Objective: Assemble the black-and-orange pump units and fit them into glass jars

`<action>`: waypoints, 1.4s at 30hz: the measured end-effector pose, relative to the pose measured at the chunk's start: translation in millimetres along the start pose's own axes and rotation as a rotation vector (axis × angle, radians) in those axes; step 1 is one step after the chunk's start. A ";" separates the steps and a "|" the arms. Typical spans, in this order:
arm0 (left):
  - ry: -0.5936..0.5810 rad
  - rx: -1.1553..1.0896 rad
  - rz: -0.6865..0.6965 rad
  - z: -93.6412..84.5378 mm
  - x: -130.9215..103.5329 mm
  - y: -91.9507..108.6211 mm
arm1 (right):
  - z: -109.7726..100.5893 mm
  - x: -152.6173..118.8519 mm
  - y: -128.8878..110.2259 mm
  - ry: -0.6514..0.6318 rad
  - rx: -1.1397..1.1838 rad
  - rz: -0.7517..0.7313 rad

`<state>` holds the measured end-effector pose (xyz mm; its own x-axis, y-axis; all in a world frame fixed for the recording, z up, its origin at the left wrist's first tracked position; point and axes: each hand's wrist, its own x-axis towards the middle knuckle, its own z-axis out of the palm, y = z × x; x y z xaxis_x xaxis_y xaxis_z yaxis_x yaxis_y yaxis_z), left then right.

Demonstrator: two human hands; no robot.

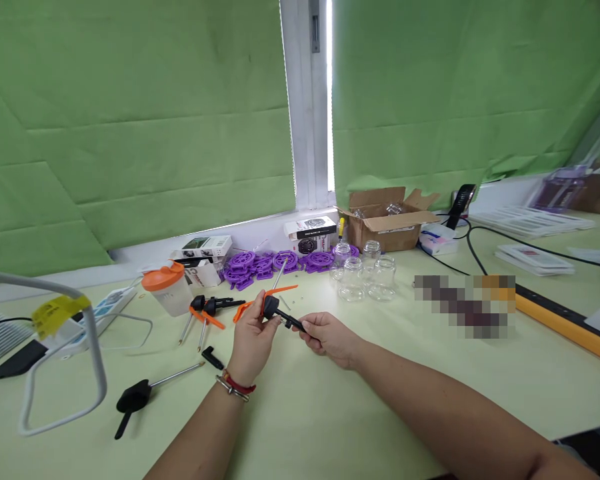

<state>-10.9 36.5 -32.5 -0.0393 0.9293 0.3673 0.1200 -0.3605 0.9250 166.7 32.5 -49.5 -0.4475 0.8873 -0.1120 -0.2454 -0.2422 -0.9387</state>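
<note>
Over the middle of the table, my left hand is closed around a black-and-orange part with a thin metal rod pointing away. My right hand pinches the far end of a slim black stem that meets this part; whether the two are joined I cannot tell. Left of my hands lie similar black-and-orange parts with metal rods. A small black L-shaped piece rests by my left wrist. Nearer the front left lies a black scoop-shaped part with a metal rod.
Purple round plastic frames line the back, beside several glass jars. Behind them stand a cardboard box and small printed boxes. An orange-lidded cup and a grey wire frame are left; a yellow-orange bar is right.
</note>
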 end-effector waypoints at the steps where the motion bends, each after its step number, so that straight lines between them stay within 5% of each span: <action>1: -0.002 0.002 -0.001 0.2 0.0 0.3 | 0.3 0.1 -0.2 0.008 -0.011 -0.006; 15: 0.007 0.138 0.147 2.3 -4.0 -1.1 | -1.9 8.3 8.2 0.036 -0.079 -0.045; 42: -0.055 0.045 0.024 3.9 0.2 -8.9 | -3.4 5.8 5.2 0.035 -0.048 0.007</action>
<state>-8.1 40.2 -41.0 0.0190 0.9239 0.3821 0.1651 -0.3798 0.9102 165.8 37.7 -56.1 -0.4189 0.8988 -0.1289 -0.2005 -0.2300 -0.9523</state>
